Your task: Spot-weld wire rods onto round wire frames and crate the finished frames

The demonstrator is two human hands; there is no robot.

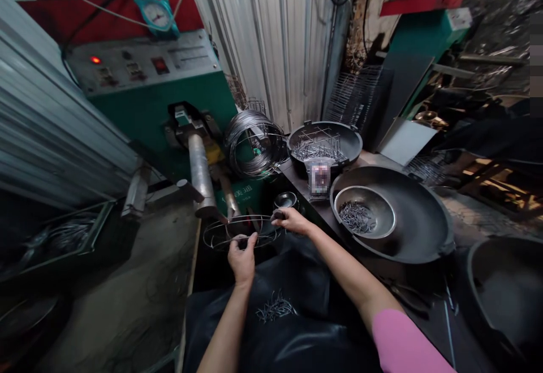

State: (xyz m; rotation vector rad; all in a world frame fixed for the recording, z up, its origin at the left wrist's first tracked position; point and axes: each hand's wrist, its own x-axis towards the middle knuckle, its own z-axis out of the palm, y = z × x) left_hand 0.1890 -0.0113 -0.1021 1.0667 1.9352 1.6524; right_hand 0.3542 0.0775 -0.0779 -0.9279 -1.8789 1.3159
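A round wire frame [218,231] is held level in front of the metal arms of a green machine [127,113]. My left hand [242,257] pinches the near side of the frame between thumb and fingers. At the frame's right end, my right hand [292,220] is closed on its rim. The frame's far side lies close to the machine's lower electrode tip [232,210]. A small heap of short bent wire pieces [275,308] rests on the dark apron [305,274] over my lap.
Coiled wire [254,144] stands behind the frame. To the right are a pan of wire parts [356,141], a large black pan [424,220] and a steel bowl [388,215] of bent pieces. A small metal dish [285,200] sits beyond my right hand.
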